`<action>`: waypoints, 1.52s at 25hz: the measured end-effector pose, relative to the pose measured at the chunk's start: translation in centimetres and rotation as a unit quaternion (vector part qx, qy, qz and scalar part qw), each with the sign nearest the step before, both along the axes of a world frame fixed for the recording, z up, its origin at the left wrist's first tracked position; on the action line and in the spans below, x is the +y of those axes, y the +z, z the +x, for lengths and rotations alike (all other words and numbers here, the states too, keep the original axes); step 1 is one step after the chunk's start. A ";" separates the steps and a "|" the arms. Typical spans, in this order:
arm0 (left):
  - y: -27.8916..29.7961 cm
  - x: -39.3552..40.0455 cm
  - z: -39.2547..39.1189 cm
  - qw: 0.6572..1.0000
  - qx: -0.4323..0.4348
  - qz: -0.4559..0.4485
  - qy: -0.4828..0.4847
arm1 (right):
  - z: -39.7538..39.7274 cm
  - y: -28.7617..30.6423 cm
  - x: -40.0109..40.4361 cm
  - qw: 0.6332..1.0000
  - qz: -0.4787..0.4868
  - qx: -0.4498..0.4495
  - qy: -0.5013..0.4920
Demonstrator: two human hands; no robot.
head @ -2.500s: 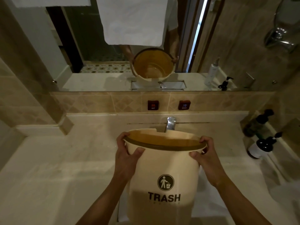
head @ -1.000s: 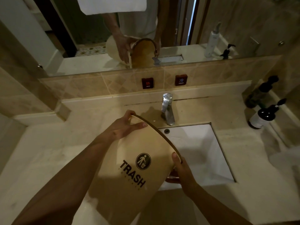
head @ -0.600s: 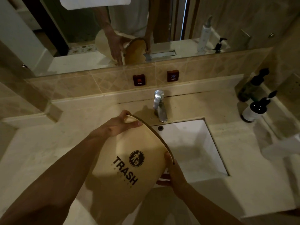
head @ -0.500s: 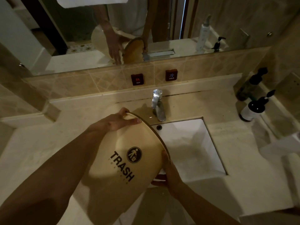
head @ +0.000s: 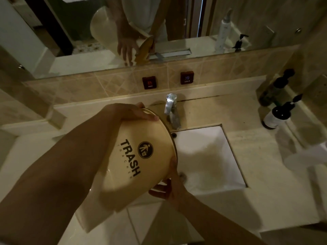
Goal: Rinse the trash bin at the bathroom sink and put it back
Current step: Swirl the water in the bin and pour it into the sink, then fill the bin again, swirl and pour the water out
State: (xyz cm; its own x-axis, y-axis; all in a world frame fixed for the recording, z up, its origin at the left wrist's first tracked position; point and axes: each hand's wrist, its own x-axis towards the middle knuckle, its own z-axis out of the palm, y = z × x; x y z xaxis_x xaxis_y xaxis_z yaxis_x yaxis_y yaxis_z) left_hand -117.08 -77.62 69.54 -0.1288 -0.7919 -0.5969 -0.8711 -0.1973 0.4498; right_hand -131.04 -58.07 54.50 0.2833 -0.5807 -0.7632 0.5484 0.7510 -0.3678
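1. Trash bin (head: pixel 139 156) now tipped hard on its side, mouth aimed right over the sink (head: pixel 208 156) basin; 2.5 s ago it stood upright under the faucet (head: pixel 170 110).
2. Left hand (head: pixel 131 112) grasps the upper rim w/ fingers laid over it; right hand (head: pixel 169 184) cradles the lower rim from beneath, fingers curled on the edge.
3. Bin sits at the basin's left edge, partly over the counter (head: pixel 265 191).
4. Likely pouring out rinse water (none visible in the dim light), so putting it back comes next.

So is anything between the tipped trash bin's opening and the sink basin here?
Nothing visible. The trash bin, held by the left hand and right hand, opens over the sink basin; the faucet stands behind its rim.
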 end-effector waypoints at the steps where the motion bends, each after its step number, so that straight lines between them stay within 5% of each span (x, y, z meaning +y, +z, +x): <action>1: 0.1 -0.1 0.0 1.000 -0.001 0.001 -0.004 | 0.1 0.0 0.0 1.000 0.002 -0.008 0.002; 10: 0.6 -0.6 0.2 0.999 -0.013 -0.047 -0.011 | -3.9 0.2 -3.2 0.997 -0.068 0.041 0.010; 18: -2.5 2.5 -0.9 0.963 0.127 -0.202 0.125 | -13.4 2.8 -11.2 0.948 -0.229 0.201 0.094; 26: -9.7 9.7 -2.2 0.933 0.175 -0.202 0.241 | -17.4 1.8 -14.7 0.887 -0.295 0.291 0.201; 33: -11.3 8.4 -2.5 0.939 0.141 -0.193 0.248 | -18.0 1.3 -15.9 0.893 -0.263 0.281 0.234; 38: -12.7 6.5 -2.8 0.949 0.173 -0.144 0.221 | -17.9 0.9 -15.5 0.910 -0.229 0.308 0.156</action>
State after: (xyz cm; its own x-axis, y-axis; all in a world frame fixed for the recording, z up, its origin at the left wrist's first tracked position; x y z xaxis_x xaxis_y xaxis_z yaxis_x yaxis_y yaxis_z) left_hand -119.90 -71.09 56.84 0.1052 -0.9379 -0.3305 -0.5230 -0.3348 0.7838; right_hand -148.96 -73.56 55.43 0.0895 -0.8422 -0.5316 -0.0805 0.5259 -0.8467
